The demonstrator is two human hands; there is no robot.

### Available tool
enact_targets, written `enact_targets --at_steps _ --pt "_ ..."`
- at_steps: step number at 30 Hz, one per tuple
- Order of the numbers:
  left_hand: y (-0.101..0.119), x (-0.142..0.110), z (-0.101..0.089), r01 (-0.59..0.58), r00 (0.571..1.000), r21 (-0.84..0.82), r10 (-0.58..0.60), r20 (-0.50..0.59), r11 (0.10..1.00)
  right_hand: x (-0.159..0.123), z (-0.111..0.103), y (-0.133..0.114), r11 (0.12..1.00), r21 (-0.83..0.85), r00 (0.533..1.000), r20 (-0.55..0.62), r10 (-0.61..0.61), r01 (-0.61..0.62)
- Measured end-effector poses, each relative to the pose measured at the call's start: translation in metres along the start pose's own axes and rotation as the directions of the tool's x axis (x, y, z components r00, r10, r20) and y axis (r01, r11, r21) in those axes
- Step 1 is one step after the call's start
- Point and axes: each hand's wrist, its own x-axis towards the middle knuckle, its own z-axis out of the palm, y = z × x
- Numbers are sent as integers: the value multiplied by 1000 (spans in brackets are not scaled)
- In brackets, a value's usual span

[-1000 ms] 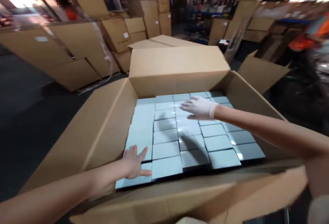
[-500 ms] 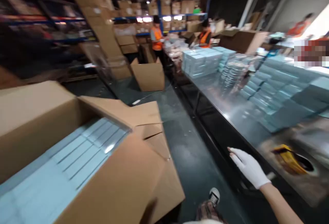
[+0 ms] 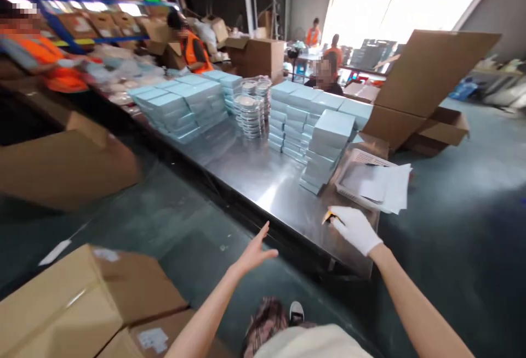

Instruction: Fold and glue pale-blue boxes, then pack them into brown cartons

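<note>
My right hand (image 3: 356,230), in a white glove, is over the near right corner of the metal table (image 3: 246,169). Its fingers are closed around a small yellow-and-black object (image 3: 327,216), mostly covered by the glove, its kind unclear. Bare and empty, my left hand (image 3: 255,251) hangs in front of the table's near edge, thumb and fingers apart. Beyond my right hand lies a white plastic basket (image 3: 342,187) with white papers (image 3: 392,185) on it. Light-blue boxes (image 3: 331,128) are piled just behind.
More blue boxes (image 3: 181,103) and stacked round silvery items (image 3: 249,108) stand along the table. Cardboard cartons are at lower left (image 3: 139,276), left (image 3: 69,160) and far right (image 3: 431,73). Several people work around, some in orange vests (image 3: 195,51).
My view has swung right, from the open carton of blue boxes to the table. My left hand has come into view. My right hand has reached the table and closed on the yellow-and-black object.
</note>
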Motion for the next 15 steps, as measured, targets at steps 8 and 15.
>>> enact_targets --at_steps 8,15 --pt "8 329 50 19 993 -112 -5 122 993 175 -123 26 930 -298 910 -407 82 -217" --pt "-3 415 88 -42 987 13 40 153 999 244 -144 62 843 -388 928 -151 341 -373"
